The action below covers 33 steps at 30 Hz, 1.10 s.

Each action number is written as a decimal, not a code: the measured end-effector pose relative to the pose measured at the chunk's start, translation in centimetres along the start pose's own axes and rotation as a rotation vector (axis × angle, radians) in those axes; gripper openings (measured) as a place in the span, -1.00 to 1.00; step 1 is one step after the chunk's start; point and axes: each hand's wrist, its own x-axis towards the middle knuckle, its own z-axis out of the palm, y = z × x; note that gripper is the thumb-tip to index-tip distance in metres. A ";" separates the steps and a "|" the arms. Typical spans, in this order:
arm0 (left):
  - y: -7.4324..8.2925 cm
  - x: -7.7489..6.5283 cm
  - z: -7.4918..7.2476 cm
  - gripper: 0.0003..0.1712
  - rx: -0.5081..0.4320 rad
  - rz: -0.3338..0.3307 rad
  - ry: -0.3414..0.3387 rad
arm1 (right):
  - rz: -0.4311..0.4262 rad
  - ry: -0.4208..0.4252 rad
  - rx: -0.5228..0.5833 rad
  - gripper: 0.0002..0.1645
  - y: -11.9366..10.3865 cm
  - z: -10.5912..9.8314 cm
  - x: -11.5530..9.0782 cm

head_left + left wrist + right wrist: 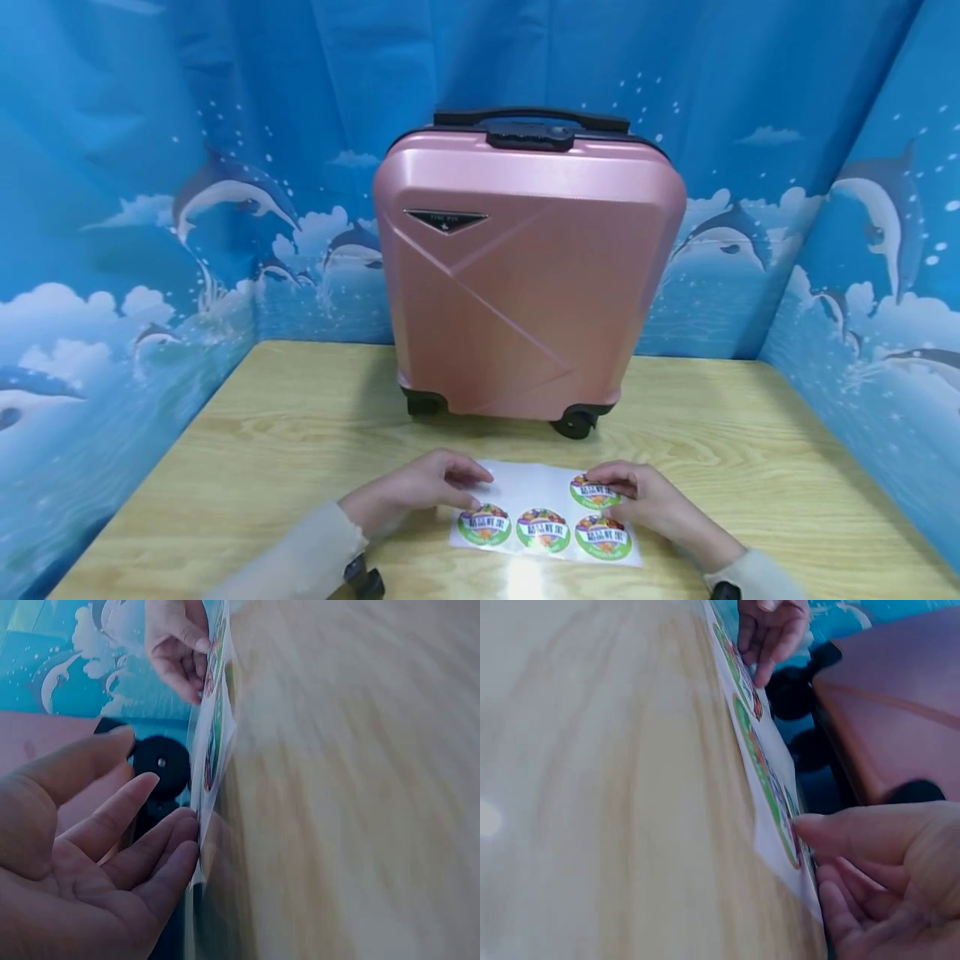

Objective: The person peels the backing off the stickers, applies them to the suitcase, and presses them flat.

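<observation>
A white sticker sheet lies on the table, bearing round fruit-label stickers. Three run along its near edge, among them the middle sticker, and one upper sticker is at the far right. At the sheet's left end is my left hand, with loosely bent fingers and the thumb tip by the near left sticker. My right hand spans the upper sticker, fingertips at its far side and thumb at its near side. In the right wrist view, the thumb touches the sheet's printed face.
A pink hard-shell suitcase stands upright on small black wheels just behind the sheet. The wooden table extends to both sides. A blue backdrop printed with dolphins closes off the back and sides.
</observation>
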 end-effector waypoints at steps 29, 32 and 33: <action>-2.2 -4.8 -5.3 -0.53 -0.008 0.029 0.001 | -0.053 0.050 0.007 -0.51 -2.9 5.5 3.0; -2.2 -5.2 -5.6 -0.54 0.027 0.048 -0.003 | -0.063 0.035 0.027 -0.50 -3.2 5.9 3.2; -2.3 -5.3 -5.7 -0.55 0.033 0.043 0.000 | -0.066 0.034 0.032 -0.50 -3.3 6.1 3.3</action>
